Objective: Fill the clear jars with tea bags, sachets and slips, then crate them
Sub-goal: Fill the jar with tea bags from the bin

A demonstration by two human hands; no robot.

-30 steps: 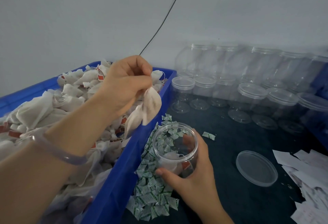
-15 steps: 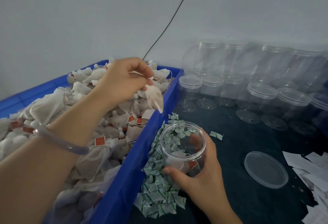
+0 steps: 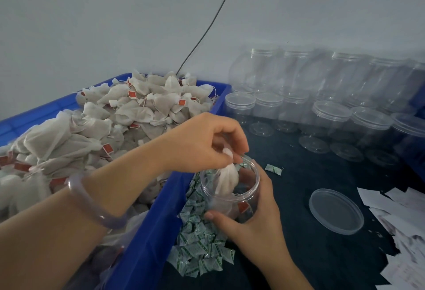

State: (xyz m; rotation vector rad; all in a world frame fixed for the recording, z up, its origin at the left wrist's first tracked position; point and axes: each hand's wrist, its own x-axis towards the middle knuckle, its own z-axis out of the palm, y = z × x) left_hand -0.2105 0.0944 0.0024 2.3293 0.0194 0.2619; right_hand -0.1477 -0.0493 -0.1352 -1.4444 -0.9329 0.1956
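Head view: left hand, pinching a tea bag, has moved from the blue bin into the jar the right hand grips; filling proceeds.

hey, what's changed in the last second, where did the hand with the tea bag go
The left hand carried the tea bag it pinches from above the blue crate rightward and down, and the bag now hangs partly inside the mouth of the clear jar. Nothing was let go. The right hand kept its grip on the jar; the loose lid and the sachet pile stayed put.
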